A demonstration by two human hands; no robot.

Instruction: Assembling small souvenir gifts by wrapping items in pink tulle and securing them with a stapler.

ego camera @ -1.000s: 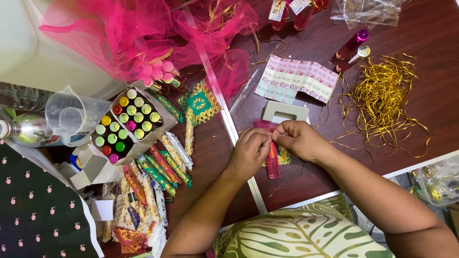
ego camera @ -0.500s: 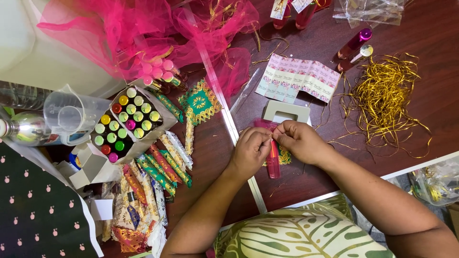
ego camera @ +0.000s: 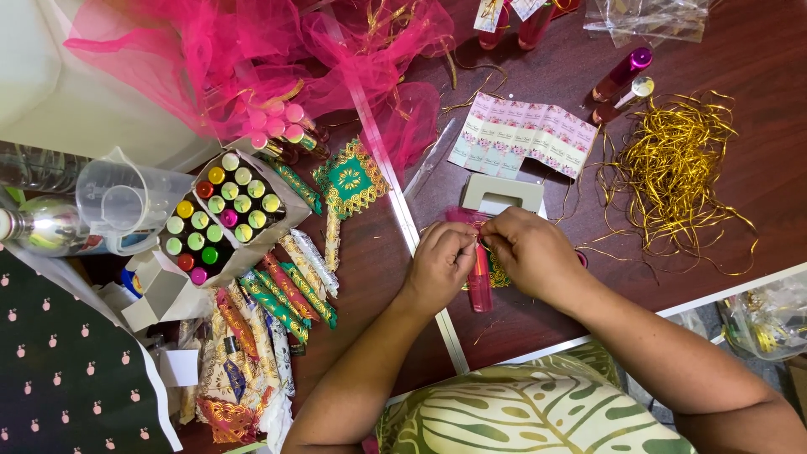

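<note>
Little has moved since the earlier frame: both hands remain together over the dark wooden table point(ego camera: 555, 336). Left hand point(ego camera: 439, 262) and right hand point(ego camera: 528, 252) have fingertips pinched shut on the top of a small pink bottle point(ego camera: 480, 284), which lies below them, beside a white strip point(ego camera: 403, 210)

Both hands meet mid counter point(ego camera: 756, 193), left hand point(ego camera: 439, 265) touching right hand point(ego camera: 531, 256), a small bottle point(ego camera: 480, 282) between them. Card strip point(ego camera: 521, 134) behind hands, tangled thread pile point(ego camera: 672, 168) to the right. Box of bottles point(ego camera: 223, 219) far left, measuring jug point(ego camera: 126, 202) left of it, wrapped sticks point(ego camera: 286, 290) in front. Netting point(ego camera: 252, 59) at back left.
</note>
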